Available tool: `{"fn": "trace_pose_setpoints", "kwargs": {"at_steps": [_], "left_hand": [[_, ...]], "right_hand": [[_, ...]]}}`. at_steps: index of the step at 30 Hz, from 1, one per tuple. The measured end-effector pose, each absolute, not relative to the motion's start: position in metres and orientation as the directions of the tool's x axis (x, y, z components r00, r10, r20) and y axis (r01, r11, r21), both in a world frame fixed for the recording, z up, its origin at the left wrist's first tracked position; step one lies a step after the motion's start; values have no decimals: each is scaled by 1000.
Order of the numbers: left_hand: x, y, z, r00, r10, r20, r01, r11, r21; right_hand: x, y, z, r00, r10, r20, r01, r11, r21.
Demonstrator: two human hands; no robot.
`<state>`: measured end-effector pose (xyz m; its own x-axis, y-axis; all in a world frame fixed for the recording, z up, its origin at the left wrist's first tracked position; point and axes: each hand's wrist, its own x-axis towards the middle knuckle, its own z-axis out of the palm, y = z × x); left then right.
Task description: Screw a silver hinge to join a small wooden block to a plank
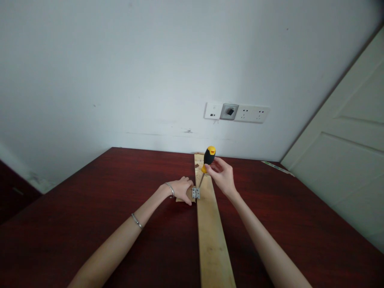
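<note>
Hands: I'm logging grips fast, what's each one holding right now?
Left hand: closed over a small wood block beside the hinge.
Right hand: closed on the screwdriver, tip at the hinge.

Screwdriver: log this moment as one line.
right hand grips screwdriver | tip at hinge | left hand holds wood block beside plank
</note>
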<state>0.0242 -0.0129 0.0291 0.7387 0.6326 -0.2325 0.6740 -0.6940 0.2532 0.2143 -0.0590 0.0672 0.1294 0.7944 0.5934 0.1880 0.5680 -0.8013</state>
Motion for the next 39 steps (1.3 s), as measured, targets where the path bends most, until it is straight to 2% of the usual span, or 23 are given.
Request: {"fn": "trace_pose_setpoints", "kwargs": {"at_steps": [16,39], "left_hand": [[24,-14,35,730,625,-276,682,-693,234],[24,-14,33,727,628,-279,685,-693,223]], "right_hand": [[213,-55,58,70,766,639,272,601,-751],[213,-53,53,72,745,663,335,608,-720]]}}
